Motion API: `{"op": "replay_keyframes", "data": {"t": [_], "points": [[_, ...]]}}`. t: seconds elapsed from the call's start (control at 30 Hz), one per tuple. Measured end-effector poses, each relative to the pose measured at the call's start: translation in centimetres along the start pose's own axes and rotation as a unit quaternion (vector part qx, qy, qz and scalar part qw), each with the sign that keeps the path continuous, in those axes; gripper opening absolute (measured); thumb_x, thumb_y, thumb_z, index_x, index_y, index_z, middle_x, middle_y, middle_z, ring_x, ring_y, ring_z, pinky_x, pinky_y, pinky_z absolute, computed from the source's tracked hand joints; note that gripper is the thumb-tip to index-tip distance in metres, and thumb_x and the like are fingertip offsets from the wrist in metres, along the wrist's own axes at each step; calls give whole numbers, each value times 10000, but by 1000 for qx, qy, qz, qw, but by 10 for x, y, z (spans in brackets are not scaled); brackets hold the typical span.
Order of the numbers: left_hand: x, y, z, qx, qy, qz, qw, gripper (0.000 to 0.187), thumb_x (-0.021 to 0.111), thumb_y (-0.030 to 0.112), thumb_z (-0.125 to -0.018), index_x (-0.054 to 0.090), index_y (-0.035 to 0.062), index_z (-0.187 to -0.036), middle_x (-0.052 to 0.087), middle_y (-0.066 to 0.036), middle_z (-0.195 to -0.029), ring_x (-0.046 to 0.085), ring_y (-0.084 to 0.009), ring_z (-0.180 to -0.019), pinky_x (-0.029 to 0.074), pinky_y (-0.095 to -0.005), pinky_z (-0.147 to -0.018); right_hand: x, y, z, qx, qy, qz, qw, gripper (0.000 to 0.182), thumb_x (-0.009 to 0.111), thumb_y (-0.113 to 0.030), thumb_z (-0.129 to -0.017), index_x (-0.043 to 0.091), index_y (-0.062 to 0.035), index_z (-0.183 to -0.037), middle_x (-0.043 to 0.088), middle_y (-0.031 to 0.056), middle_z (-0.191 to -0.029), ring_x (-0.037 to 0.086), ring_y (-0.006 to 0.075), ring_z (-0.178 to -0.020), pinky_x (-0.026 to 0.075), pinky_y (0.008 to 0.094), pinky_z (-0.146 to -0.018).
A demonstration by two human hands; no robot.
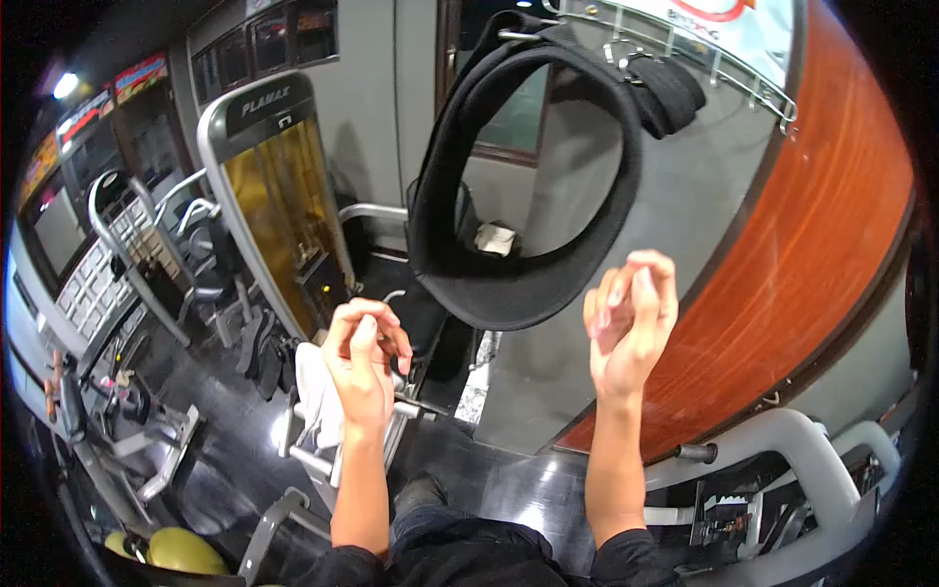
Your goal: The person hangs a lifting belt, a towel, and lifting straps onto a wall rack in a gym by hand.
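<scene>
A wide black belt [518, 293], looking like a padded weightlifting belt, hangs in a big loop from a wire hook rack [785, 110] on the wall. Beside it hangs a folded black strap [670, 96] with metal rings. My left hand [364, 357] is raised below the belt's lower left side, fingers loosely bent, with nothing in it. Close to the belt's lower right edge is my right hand [631, 323], its fingers curled and somewhat apart, also holding nothing. Neither hand visibly grips the belt.
A tall weight-stack machine [259, 108] stands to the left, with more gym machines behind it. A white cloth [318, 396] drapes over a frame near my left forearm. At right are a reddish wooden panel [782, 245] and thick grey machine tubing [812, 460].
</scene>
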State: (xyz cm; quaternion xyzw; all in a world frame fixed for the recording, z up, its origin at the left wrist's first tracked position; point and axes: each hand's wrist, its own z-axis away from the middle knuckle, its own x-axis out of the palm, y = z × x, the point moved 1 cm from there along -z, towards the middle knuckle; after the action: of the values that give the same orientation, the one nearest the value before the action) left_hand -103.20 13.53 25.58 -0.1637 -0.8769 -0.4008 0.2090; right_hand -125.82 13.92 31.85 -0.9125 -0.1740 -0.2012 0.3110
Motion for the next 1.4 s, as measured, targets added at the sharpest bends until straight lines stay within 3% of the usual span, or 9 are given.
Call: {"op": "replay_keyframes", "data": {"t": [0.37,0.57,0.7,0.8,0.9,1.03,1.17,1.3,1.4], "points": [[-146,-71,102,-94,266,-238,929,109,524,76,-932,588,-12,-929,563,-36,-755,510,-78,-599,390,-210,-513,13,132,109,304,-28,-9,952,134,518,-127,-950,591,-26,-998,535,13,-704,473,49,-567,397,195,-491],[-187,-84,140,-113,204,-498,835,197,583,12,-836,666,66,-1006,576,-67,-939,543,-159,-803,415,-259,-670,16,203,160,441,-81,77,891,131,552,-157,-941,627,-66,-999,550,-40,-725,457,5,-593,354,160,-497],[-211,-89,158,-78,171,-575,797,219,621,44,-795,665,59,-1009,552,-131,-962,550,-272,-890,434,-343,-808,11,242,190,415,-165,153,881,140,580,-140,-914,639,-37,-987,594,-20,-748,509,38,-633,410,201,-548],[-214,-79,165,-125,110,-696,699,324,672,99,-746,630,95,-1067,535,-105,-1072,489,-287,-1055,347,-412,-935,16,257,204,375,-243,229,865,149,597,-129,-892,650,-24,-983,636,22,-803,568,73,-679,454,223,-604],[-219,-71,174,-142,78,-765,623,349,692,100,-712,635,111,-1057,536,-100,-1063,494,-280,-1030,362,-412,-913,29,264,215,319,-305,248,862,152,611,-118,-870,657,-25,-981,653,66,-877,607,115,-731,479,249,-646],[-243,-68,181,-101,44,-816,567,302,709,109,-697,641,132,-991,548,-67,-1022,498,-263,-981,372,-408,-847,45,259,220,342,-426,309,778,209,636,-104,-822,652,-88,-1030,626,99,-1045,645,225,-860,501,296,-728],[-247,-65,176,-25,43,-814,578,170,673,94,-747,607,85,-903,556,-70,-997,502,-267,-969,368,-410,-835,50,266,240,270,-460,301,791,286,657,-100,-788,643,-101,-1074,609,79,-1101,621,228,-811,505,320,-726],[-224,-53,165,44,30,-797,601,132,647,70,-767,577,54,-877,569,-87,-960,515,-279,-945,364,-421,-840,62,260,248,174,-508,343,770,381,664,-137,-773,603,-140,-1149,591,70,-1192,556,283,-1100,480,380,-892],[-210,-47,158,37,27,-728,684,104,605,15,-794,564,30,-888,580,-125,-886,540,-295,-896,385,-411,-837,67,255,245,160,-519,358,759,352,664,-133,-761,630,-142,-1111,625,70,-1094,582,280,-1035,493,373,-850]]}}
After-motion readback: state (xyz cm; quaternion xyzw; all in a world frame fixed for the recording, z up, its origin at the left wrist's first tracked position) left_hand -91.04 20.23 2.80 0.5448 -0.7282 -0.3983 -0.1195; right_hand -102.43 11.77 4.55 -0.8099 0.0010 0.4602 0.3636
